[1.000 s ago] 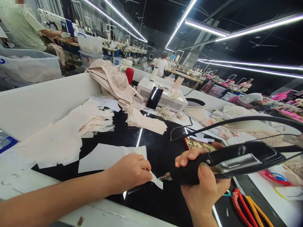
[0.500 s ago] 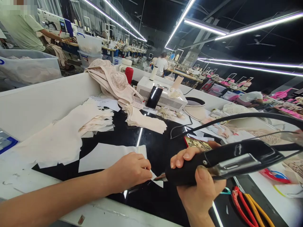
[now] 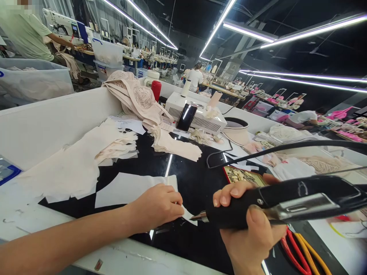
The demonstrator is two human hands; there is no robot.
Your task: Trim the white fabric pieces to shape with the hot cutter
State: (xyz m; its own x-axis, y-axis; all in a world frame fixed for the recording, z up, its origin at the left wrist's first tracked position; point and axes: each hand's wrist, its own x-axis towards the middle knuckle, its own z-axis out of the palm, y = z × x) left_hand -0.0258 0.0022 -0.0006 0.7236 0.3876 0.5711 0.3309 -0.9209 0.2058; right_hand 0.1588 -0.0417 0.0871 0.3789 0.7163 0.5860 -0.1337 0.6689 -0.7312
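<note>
My left hand has its fingers bent and pressed together on the right edge of a flat white cut piece, which looks like thin fabric. A narrow corner of that piece sticks out past the fingertips. Wrapped in my right hand is a black corded hand tool with a trigger-like metal lever and a pointed metal tip. This tip is at the protruding corner; whether it touches is unclear. Underneath lies a glossy black work surface. Beyond are stacked beige cut pieces and a larger beige pile.
Red- and orange-handled tools lie at lower right. A red-rimmed tray of small light-coloured items sits behind my right hand. Farther back are a white vented box, a phone and beige lace garments. The tool's cable arches across the right.
My right hand and the hand tool have moved right, and the tip has drawn slightly away from my left fingers. My left hand and the white piece stay nearly still.
</note>
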